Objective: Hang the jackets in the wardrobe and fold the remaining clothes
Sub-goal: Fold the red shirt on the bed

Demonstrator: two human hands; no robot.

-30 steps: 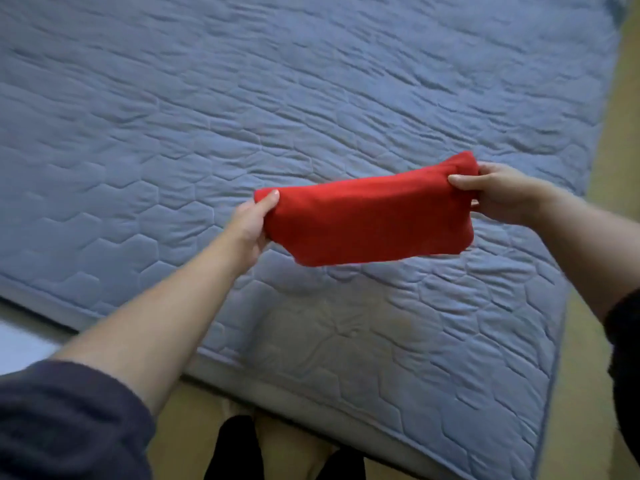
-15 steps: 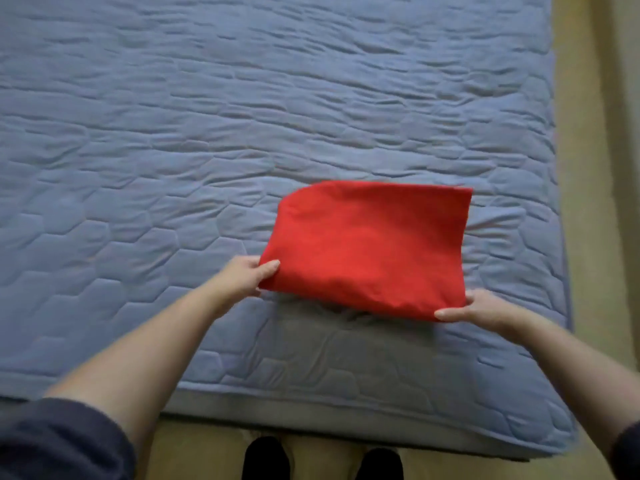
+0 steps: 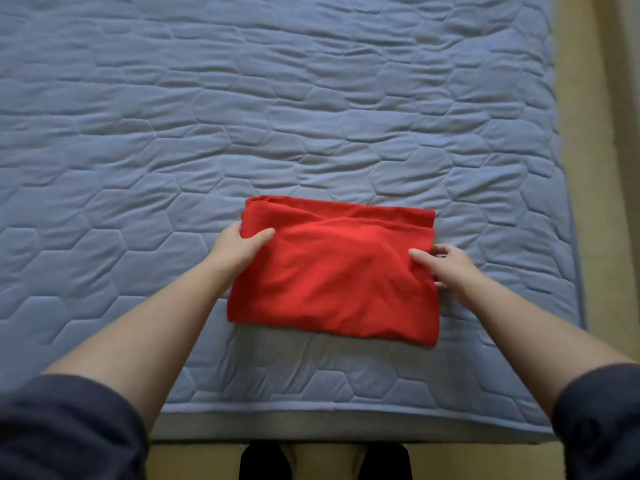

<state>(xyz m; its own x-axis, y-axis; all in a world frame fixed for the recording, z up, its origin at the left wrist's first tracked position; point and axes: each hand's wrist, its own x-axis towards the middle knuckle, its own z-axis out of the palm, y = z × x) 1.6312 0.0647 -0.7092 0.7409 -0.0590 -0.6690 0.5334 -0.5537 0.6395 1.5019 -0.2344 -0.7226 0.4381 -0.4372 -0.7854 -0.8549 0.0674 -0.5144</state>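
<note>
a soft red cloth garment [image 3: 332,271], folded into a rumpled rectangle with layered edges along its far side, lies flat on the grey-blue quilted bed cover [image 3: 311,116], whose stitching forms puffy hexagons, close to the bed's near edge. the left hand [image 3: 239,249] pinches its left edge, thumb on top, fingers tucked under; the right hand [image 3: 446,268] grips the right edge, fingers curled round the fold.

Red garment [image 3: 339,275] — folded rectangle, flat on the bed's near edge.
</note>
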